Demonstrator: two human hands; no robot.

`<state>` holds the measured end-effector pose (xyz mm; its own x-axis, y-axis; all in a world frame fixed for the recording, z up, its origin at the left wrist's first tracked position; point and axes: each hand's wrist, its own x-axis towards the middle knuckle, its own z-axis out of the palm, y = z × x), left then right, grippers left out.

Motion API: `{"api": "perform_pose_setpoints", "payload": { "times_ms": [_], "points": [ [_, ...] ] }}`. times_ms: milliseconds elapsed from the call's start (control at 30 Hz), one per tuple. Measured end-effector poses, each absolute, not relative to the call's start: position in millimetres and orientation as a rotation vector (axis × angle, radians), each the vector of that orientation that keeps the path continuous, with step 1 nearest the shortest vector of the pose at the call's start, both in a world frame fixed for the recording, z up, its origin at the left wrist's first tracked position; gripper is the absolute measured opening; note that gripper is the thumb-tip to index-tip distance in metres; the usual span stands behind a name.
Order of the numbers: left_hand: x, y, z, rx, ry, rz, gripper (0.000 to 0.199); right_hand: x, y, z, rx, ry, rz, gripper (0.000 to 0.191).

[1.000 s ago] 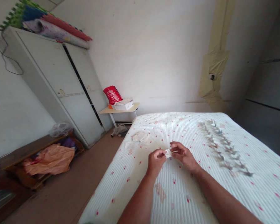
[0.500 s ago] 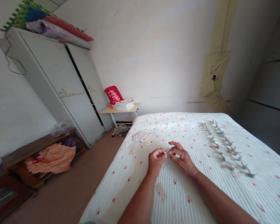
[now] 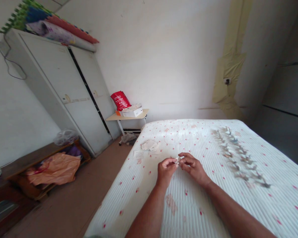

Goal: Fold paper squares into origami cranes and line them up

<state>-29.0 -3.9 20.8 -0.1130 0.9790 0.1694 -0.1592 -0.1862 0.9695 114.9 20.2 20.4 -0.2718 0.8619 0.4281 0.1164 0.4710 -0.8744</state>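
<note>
Above the middle of the bed, my left hand [image 3: 167, 168] pinches a small piece of folded paper [image 3: 178, 159] between thumb and fingertips. My right hand [image 3: 192, 167] grips the other side of that paper, its fingers bent and close to the left fingertips. Most of the paper is hidden by the fingers, so its exact shape is unclear. To the left beyond my hands lie loose printed paper sheets [image 3: 150, 145]. On the right, several small folded paper figures [image 3: 243, 152], bird-like in outline but blurred, stand in two slanting rows.
A white quilted cover with red spots [image 3: 129, 198] spreads over the bed. Beyond its far left corner stands a small table [image 3: 114, 116] with a red bag [image 3: 120, 100] and a white box [image 3: 132, 113]. A grey cabinet [image 3: 57, 79] and a wooden bench [image 3: 37, 152] are at left.
My right fingers have closed in, the raised index finger coming down onto the paper. More of the pale paper now shows between my hands. My left hand has hardly moved.
</note>
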Motion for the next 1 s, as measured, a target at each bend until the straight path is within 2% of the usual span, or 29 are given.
{"api": "perform_pose_setpoints", "payload": {
  "times_ms": [300, 667, 1000],
  "points": [
    [-29, -2, 19, 1.200, 1.078, 1.508, 0.016, 114, 21, 19, -0.858, -1.738, 0.834, 0.020],
    [-27, -2, 21, 1.122, 1.070, 1.520, 0.016, 110, 24, 8, -0.885, -1.529, 1.080, 0.024],
    [-27, -3, 22, 1.111, 1.083, 1.519, 0.015, 110, 24, 9, -0.935, -1.530, 1.062, 0.025]
  ]
}}
